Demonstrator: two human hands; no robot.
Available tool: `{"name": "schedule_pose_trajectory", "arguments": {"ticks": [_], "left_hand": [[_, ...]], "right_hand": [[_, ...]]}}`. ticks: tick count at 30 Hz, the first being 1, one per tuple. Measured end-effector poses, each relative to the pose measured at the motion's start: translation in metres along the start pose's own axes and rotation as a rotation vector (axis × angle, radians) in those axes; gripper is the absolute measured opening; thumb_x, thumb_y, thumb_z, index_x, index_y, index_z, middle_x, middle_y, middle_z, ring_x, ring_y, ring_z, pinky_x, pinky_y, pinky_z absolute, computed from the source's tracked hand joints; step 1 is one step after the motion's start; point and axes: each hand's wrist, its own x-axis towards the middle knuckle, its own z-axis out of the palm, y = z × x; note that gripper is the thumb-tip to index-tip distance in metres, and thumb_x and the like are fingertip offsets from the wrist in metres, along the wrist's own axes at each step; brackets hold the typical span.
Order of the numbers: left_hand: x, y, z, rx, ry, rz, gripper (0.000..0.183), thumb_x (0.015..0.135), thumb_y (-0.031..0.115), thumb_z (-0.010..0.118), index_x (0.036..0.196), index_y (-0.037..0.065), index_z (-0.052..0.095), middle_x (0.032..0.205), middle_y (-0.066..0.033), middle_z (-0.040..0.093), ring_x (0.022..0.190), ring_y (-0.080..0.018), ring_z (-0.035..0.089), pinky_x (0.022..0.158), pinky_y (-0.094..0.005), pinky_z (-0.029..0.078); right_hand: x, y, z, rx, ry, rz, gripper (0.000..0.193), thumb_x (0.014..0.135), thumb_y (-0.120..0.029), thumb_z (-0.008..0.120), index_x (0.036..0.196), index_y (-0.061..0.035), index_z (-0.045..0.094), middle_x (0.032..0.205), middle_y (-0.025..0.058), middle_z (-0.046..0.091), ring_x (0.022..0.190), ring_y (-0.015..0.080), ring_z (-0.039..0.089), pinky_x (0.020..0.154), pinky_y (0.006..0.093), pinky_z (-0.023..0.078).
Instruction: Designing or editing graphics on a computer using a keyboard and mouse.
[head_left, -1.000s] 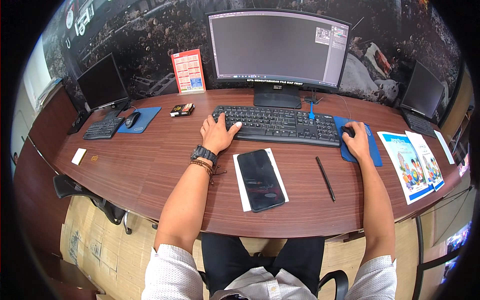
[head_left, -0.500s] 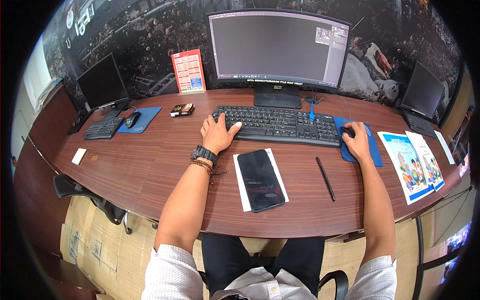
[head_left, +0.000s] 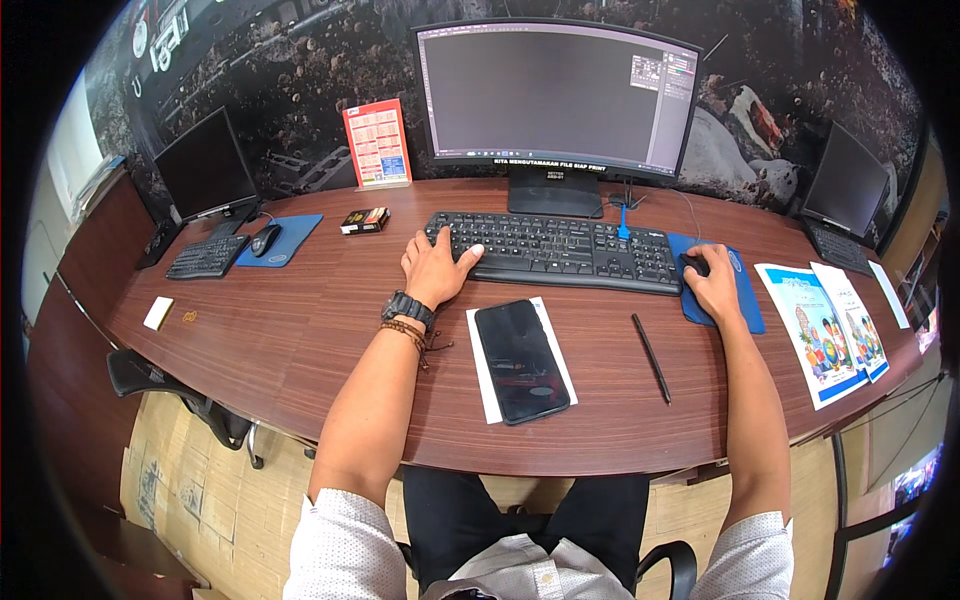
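Observation:
My left hand (head_left: 434, 270) rests with fingers spread on the left end of a black keyboard (head_left: 560, 250), its thumb by the front row of keys. A dark watch and brown bead bracelets circle that wrist. On a blue mouse pad (head_left: 742, 290) my right hand (head_left: 711, 281) is wrapped over a black computer mouse (head_left: 694, 264), which it mostly covers. Behind the keyboard stands a wide curved monitor (head_left: 550, 95) with a dark grey window open. Between my forearms a black smartphone (head_left: 520, 360) lies on white paper (head_left: 490, 400), and a black pen (head_left: 652, 360) lies right of it.
A red and white calendar (head_left: 377, 143) and a small black box (head_left: 365, 220) stand left of the monitor. Farther left are a second monitor (head_left: 206, 165), keyboard (head_left: 207, 257) and mouse (head_left: 265, 240). Colourful printed sheets (head_left: 812, 335) lie at the right, below another monitor (head_left: 846, 185).

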Motion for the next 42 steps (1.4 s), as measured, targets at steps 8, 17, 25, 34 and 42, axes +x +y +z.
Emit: {"name": "schedule_pose_trajectory", "arguments": {"ticks": [8, 17, 25, 34, 42], "left_hand": [[0.0, 0.0001, 0.0004, 0.003, -0.003, -0.002, 0.084, 0.091, 0.065, 0.053, 0.144, 0.001, 0.043, 0.145, -0.0347, 0.034, 0.139, -0.0473, 0.027, 0.113, -0.0558, 0.021], [-0.0007, -0.001, 0.0012, 0.01, 0.012, -0.003, 0.084, 0.091, 0.065, 0.052, 0.144, 0.001, 0.044, 0.145, -0.0345, 0.034, 0.139, -0.0471, 0.027, 0.113, -0.056, 0.02], [-0.0004, 0.0004, -0.0003, -0.006, -0.009, -0.003, 0.084, 0.091, 0.065, 0.052, 0.144, 0.001, 0.043, 0.146, -0.0349, 0.033, 0.14, -0.0478, 0.025, 0.114, -0.0562, 0.019], [0.0002, -0.0013, 0.0017, -0.001, -0.003, 0.001, 0.084, 0.091, 0.066, 0.052, 0.145, 0.001, 0.043, 0.146, -0.0364, 0.032, 0.139, -0.049, 0.026, 0.113, -0.057, 0.019], [-0.0001, -0.0009, 0.0018, 0.004, 0.004, 0.01, 0.083, 0.091, 0.065, 0.052, 0.144, 0.001, 0.043, 0.146, -0.0363, 0.033, 0.138, -0.049, 0.027, 0.113, -0.0572, 0.02]], "right_hand": [[-0.0001, 0.001, 0.0005, -0.015, -0.011, 0.015, 0.03, 0.078, -0.015, 0.064, 0.106, -0.0047, 0.066, 0.114, 0.0143, 0.057, 0.112, 0.0332, 0.057, 0.097, 0.0402, 0.046], [-0.0005, -0.0002, 0.0013, -0.005, 0.0, 0.015, 0.031, 0.078, -0.016, 0.066, 0.107, -0.0047, 0.067, 0.112, 0.0143, 0.058, 0.11, 0.0332, 0.058, 0.097, 0.0404, 0.046], [-0.0005, 0.002, 0.0011, -0.006, 0.005, -0.015, 0.031, 0.079, -0.017, 0.066, 0.107, -0.0043, 0.067, 0.112, 0.0147, 0.058, 0.109, 0.0336, 0.058, 0.097, 0.0405, 0.046], [-0.0005, 0.0015, 0.0026, -0.014, 0.017, 0.014, 0.035, 0.083, -0.02, 0.068, 0.115, -0.006, 0.067, 0.119, 0.0162, 0.057, 0.114, 0.0347, 0.056, 0.098, 0.0415, 0.046], [-0.0002, 0.0035, 0.0011, -0.004, -0.02, -0.017, 0.035, 0.083, -0.019, 0.068, 0.115, -0.0057, 0.067, 0.12, 0.0173, 0.057, 0.114, 0.0357, 0.056, 0.099, 0.0416, 0.046]]}}
